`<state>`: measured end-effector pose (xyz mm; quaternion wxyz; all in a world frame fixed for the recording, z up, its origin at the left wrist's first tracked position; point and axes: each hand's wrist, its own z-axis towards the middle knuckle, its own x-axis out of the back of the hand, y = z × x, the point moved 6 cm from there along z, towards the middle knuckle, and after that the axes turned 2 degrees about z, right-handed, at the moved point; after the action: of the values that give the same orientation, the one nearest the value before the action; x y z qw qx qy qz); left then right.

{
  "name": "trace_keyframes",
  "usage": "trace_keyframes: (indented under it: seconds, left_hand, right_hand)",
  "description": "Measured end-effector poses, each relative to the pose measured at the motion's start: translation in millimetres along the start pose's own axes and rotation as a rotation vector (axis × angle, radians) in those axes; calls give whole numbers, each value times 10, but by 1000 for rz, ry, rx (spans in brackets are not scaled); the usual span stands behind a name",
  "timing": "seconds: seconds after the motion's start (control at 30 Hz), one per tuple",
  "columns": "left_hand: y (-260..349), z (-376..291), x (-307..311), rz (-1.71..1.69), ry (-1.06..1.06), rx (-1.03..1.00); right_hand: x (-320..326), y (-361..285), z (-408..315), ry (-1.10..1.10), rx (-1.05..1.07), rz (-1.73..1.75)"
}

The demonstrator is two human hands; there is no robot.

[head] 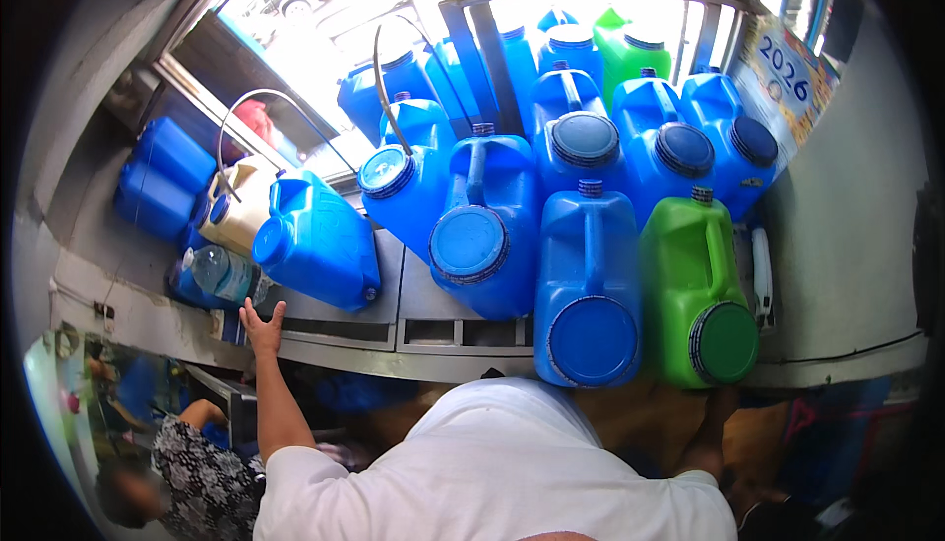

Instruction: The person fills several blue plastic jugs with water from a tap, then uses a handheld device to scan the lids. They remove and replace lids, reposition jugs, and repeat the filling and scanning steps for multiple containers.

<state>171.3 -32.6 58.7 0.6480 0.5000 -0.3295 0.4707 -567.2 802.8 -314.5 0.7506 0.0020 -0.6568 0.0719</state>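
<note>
My left hand [263, 327] is raised with its fingers spread, near the base of a clear plastic bottle [221, 274] that lies on its side; whether they touch I cannot tell. Just right of the bottle, a blue plastic jug [317, 238] leans on the metal counter. My right arm reaches down at the lower right, its hand hidden under the green plastic jug [694, 290]. Beside that jug is a blue jug [589, 268] with a round lid facing me. Another blue jug [483, 223] has a large round cap and stands further left.
More blue jugs [576, 138] stand behind, by the window. Metal tubes arch over the jugs at left, near a cream container [240, 205]. The counter's metal edge [443, 367] runs before me. At lower left is another person in a patterned top [203, 474]. A calendar [790, 76] hangs right.
</note>
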Motion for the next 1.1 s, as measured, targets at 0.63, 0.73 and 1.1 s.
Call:
trace_keyframes:
  seconds: [0.63,0.73,1.1]
  left_hand:
    - [-132,-409,-263,-19,-125,21]
    - [-108,-402,-284,-34,-130,23]
    - [-6,-346,-346,-49,-179,-16]
  right_hand:
    - [372,-124,218,-209,101,-116]
    - [394,-71,220,-234,128,-127]
    - [90,91,185,-161,151,-121]
